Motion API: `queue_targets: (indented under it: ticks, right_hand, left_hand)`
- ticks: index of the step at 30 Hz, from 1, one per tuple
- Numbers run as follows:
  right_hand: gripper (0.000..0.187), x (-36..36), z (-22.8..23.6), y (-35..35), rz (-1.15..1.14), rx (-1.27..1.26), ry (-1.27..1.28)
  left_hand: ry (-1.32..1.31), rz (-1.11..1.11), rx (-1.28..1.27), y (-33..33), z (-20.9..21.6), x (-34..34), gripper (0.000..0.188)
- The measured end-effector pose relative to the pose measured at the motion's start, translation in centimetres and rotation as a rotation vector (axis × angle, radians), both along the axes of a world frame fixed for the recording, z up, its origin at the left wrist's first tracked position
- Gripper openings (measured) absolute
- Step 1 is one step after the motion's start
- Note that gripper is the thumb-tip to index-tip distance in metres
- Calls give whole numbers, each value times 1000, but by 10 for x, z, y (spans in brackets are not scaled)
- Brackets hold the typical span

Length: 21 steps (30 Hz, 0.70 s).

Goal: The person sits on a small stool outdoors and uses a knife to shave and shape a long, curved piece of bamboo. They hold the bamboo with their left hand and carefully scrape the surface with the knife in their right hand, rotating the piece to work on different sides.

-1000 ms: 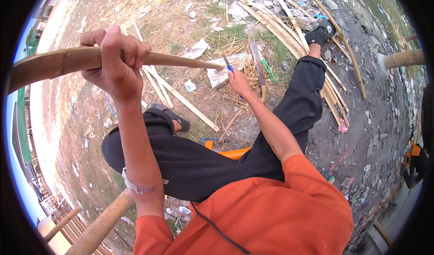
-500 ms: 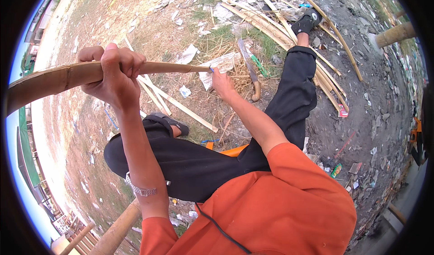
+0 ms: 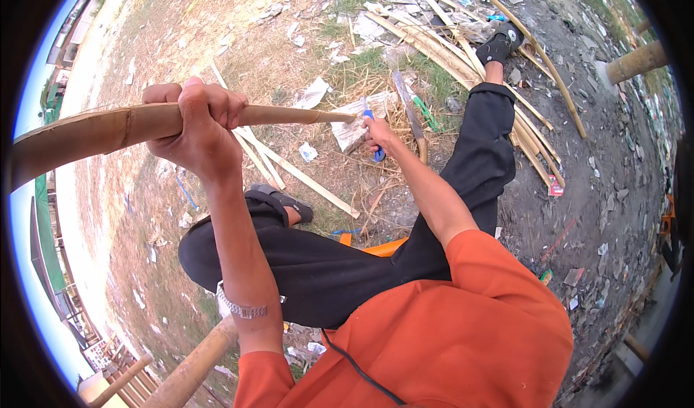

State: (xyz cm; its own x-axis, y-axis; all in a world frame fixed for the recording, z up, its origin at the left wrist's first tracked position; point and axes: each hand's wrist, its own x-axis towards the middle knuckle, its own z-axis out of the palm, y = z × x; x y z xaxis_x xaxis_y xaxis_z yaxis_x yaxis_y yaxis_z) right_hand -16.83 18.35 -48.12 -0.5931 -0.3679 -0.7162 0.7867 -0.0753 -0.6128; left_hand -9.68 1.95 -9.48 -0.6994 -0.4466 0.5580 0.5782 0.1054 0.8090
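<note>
A long bamboo strip (image 3: 87, 132) runs in from the left edge, and my left hand (image 3: 202, 122) is wrapped round it. Beyond the strip's tip, my right hand (image 3: 382, 134) is closed round a blue-handled knife (image 3: 379, 155), with a short blade showing above the fingers. The hand appears apart from the strip's end. Behind that hand lies a pale, rough block (image 3: 348, 134) on the ground. Just right of it rests a long-bladed knife (image 3: 409, 108) with a wooden handle, and beside this a green object (image 3: 426, 113).
Split bamboo strips (image 3: 423, 43) lie piled near my right foot (image 3: 499, 44); more strips (image 3: 307, 176) lie by my left foot. A curved bamboo pole (image 3: 542, 50) stretches along the right. Paper scraps litter the ground. Bamboo poles (image 3: 195, 361) stand at lower left.
My right hand has come off the strip's tip, turning so the blue knife shows more fully. My left hand keeps its grip on the bamboo. The whole view has shifted slightly.
</note>
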Motion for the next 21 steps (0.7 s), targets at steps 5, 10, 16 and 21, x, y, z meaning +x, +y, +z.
queue_targets:
  ticks: [5,10,16,21]
  right_hand:
    - [33,27,23,-6,278,719,782]
    - [29,26,20,-18,419,888,741]
    - [22,24,10,-18,621,1070,778]
    - [23,10,-4,-28,528,1001,736]
  left_hand:
    - [1,26,-39,1,1,0,20]
    - [-11,-135,-75,5,1,1,20]
    - [35,-127,-74,28,-1,6,23]
    - [29,-147,-84,21,-2,4,22]
